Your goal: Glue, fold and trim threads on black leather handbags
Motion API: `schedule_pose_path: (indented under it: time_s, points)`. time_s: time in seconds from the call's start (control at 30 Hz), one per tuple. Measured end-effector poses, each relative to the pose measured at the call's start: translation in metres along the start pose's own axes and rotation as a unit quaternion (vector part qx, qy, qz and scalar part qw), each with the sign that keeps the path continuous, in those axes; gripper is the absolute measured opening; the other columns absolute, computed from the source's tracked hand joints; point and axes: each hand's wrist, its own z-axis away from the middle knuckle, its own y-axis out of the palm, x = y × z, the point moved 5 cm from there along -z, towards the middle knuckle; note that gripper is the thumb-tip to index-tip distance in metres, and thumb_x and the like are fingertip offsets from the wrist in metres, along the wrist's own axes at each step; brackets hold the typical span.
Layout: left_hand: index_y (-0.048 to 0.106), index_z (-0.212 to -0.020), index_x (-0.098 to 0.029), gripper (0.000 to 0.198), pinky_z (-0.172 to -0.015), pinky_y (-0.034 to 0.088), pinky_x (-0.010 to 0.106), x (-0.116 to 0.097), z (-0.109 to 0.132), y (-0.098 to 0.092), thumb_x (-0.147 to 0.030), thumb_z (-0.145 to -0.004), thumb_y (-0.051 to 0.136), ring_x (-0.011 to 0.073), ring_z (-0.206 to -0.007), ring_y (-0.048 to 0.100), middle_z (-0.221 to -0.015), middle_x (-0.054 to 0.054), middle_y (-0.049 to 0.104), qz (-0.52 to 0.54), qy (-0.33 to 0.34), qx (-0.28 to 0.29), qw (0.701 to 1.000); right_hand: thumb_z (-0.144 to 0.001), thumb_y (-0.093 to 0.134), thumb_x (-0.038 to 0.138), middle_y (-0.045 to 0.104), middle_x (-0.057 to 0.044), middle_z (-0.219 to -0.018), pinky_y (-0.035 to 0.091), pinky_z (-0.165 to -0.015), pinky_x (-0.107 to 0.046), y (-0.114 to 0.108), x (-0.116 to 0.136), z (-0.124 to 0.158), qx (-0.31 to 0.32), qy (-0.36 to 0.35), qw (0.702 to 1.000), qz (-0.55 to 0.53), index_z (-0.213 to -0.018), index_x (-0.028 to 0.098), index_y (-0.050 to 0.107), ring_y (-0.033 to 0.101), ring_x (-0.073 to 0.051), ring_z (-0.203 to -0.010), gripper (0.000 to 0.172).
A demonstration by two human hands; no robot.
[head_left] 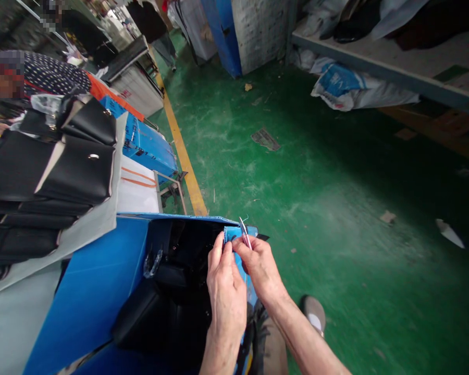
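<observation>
A blue corrugated plastic box [101,276] stands against my legs, with black leather-like bags [140,312] inside it. At its far right corner my left hand [226,291] pinches a folded blue edge between thumb and fingers. Close beside it, my right hand [260,265] is closed around a small pointed metal blade [243,229], its tip pointing up and away from me. Whether the blade belongs to snips or a knife cannot be made out. A thin loose thread or strip curls near the tip. The two hands nearly touch.
Black bags [74,166] are stacked on a surface at left, near a person in a dotted sleeve [54,70]. Another blue box [148,143] stands beyond. A shelf [375,67] runs along the upper right. Scraps [266,139] lie on the green floor [316,172].
</observation>
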Motion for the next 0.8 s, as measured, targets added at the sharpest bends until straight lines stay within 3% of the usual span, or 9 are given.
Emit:
schedule_pose_path:
  time_s: [0.27,0.4,0.53,0.7,0.8]
  points:
    - [0.064,-0.103,-0.015,0.029,-0.09,0.048,0.029,-0.001,-0.006,-0.007,-0.016,-0.085,0.042,0.0193,-0.105,0.058,-0.121,0.01,0.057,0.045,-0.003,-0.013,0.999,-0.066,0.061,0.028,0.028,0.01,-0.045,0.014,-0.039,-0.021,0.0,-0.01,-0.005,0.056,0.021,0.993,-0.105,-0.059,0.018,0.043,0.018,-0.006,-0.041,0.021]
    - [0.067,-0.098,-0.016,0.027,-0.09,0.049,0.032,0.005,-0.009,-0.008,-0.017,-0.085,0.043,0.0212,-0.103,0.059,-0.118,0.01,0.059,0.021,0.003,-0.027,0.999,-0.069,0.057,0.033,0.023,0.011,-0.042,0.012,-0.038,-0.021,0.008,-0.02,0.002,0.054,0.048,0.983,-0.168,-0.056,0.019,0.039,0.013,-0.005,-0.039,0.026]
    - [0.066,-0.1,-0.015,0.027,-0.089,0.049,0.032,0.007,-0.008,-0.007,-0.019,-0.085,0.044,0.0213,-0.101,0.06,-0.117,0.011,0.059,0.016,-0.003,-0.049,0.999,-0.072,0.058,0.037,0.021,0.012,-0.04,0.011,-0.038,-0.021,0.012,-0.027,0.008,0.058,0.066,0.975,-0.206,-0.059,0.018,0.045,0.01,-0.005,-0.039,0.026]
    - [0.067,-0.097,-0.017,0.025,-0.089,0.049,0.029,0.005,-0.007,-0.008,-0.018,-0.085,0.045,0.019,-0.101,0.059,-0.118,0.008,0.059,0.055,-0.018,-0.009,0.998,-0.068,0.06,0.032,0.023,0.011,-0.041,0.011,-0.038,-0.022,0.003,-0.025,0.004,0.036,0.073,0.98,-0.181,-0.058,0.019,0.042,0.012,-0.006,-0.038,0.024]
    - [0.063,-0.105,-0.019,0.027,-0.092,0.047,0.03,0.007,-0.014,-0.016,-0.018,-0.084,0.047,0.0188,-0.104,0.057,-0.121,0.007,0.056,0.072,-0.024,0.005,0.997,-0.072,0.058,0.034,0.03,0.009,-0.049,0.018,-0.04,-0.022,-0.006,-0.016,-0.002,0.034,0.017,0.996,-0.082,-0.064,0.019,0.045,0.021,-0.007,-0.042,0.021]
